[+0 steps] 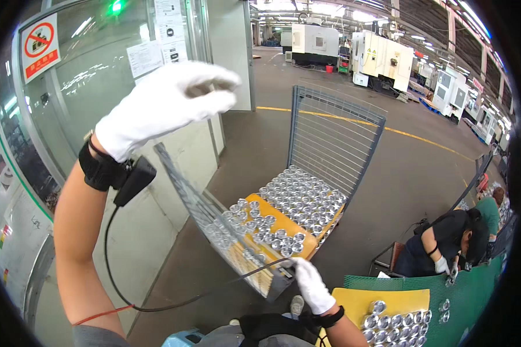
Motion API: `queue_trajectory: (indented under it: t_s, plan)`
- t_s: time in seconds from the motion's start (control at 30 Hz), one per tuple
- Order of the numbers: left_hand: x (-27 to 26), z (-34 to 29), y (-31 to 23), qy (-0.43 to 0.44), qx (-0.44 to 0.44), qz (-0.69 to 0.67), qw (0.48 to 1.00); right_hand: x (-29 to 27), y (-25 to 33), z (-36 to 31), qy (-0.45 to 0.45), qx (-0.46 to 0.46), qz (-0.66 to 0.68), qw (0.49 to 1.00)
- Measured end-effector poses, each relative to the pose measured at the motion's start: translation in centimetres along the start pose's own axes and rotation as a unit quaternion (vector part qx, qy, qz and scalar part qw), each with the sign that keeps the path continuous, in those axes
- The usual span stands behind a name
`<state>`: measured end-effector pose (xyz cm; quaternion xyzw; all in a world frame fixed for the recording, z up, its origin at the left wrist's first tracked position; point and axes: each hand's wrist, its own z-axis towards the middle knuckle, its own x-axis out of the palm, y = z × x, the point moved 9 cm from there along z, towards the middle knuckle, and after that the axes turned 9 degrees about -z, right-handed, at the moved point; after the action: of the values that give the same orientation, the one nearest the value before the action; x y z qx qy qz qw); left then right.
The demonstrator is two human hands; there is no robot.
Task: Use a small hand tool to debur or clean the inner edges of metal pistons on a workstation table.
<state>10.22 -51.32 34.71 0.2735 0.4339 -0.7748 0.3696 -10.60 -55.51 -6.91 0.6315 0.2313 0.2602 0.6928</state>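
Observation:
My left hand (173, 104), in a white glove, is raised in front of the glass partition. Its fingers curve, with a gap to the thumb and nothing between them. Lower down, my white-gloved right hand (311, 283) has its fingers curled at the near end of a grey mesh side panel (208, 214). The panel leans and looks blurred; exactly how the fingertips sit on it is partly hidden. Behind it, a wire-sided cart (336, 136) carries rows of shiny round metal parts (301, 194) and a yellow board (289, 217). A black cable (197, 303) runs from my left wrist towards my right hand.
At right, a green-covered bench (472, 301) bears a yellow board (382, 298) with more metal parts (396, 327). A co-worker (440, 243) bends over that bench, handling a part. The glass partition (98, 52) stands close on the left. Machines (382, 61) stand farther back.

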Motion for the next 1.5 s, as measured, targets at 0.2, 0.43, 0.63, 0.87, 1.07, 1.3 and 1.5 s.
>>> queue_trajectory:
  t_s: [0.2, 0.43, 0.63, 0.87, 1.07, 1.3, 1.5]
  plan:
    - [-2.5, -2.4, 4.7, -0.02, -0.012, -0.204, 0.979, 1.4, 3.9, 0.0, -0.139, -0.036, 0.002, 0.99]
    - [5.9, 1.1, -3.8, 0.103, 0.135, -0.15, 0.974, -0.8, 12.8, -7.4, -0.364, -0.239, -0.188, 0.88]
    - [3.5, -4.9, -2.8, 0.089, 0.23, -0.134, 0.96, 1.2, 10.1, -13.7, 0.085, 0.031, -0.134, 0.987]
    - [-2.6, -10.7, 27.5, -0.252, -0.032, -0.102, 0.962, -3.6, -1.3, -4.6, -0.238, -0.019, -0.094, 0.967]
    - [-4.1, -15.4, 51.8, -0.353, -0.2, -0.106, 0.908, -3.1, -8.9, -0.8, -0.32, 0.07, -0.152, 0.932]
    - [-3.9, -12.3, 64.3, -0.424, -0.21, -0.042, 0.88, 1.1, -10.0, -0.8, -0.422, 0.011, 0.303, 0.854]
    - [-2.0, -11.1, 59.3, -0.483, -0.101, -0.214, 0.843, -1.5, -12.3, -4.9, -0.61, -0.091, 0.284, 0.735]
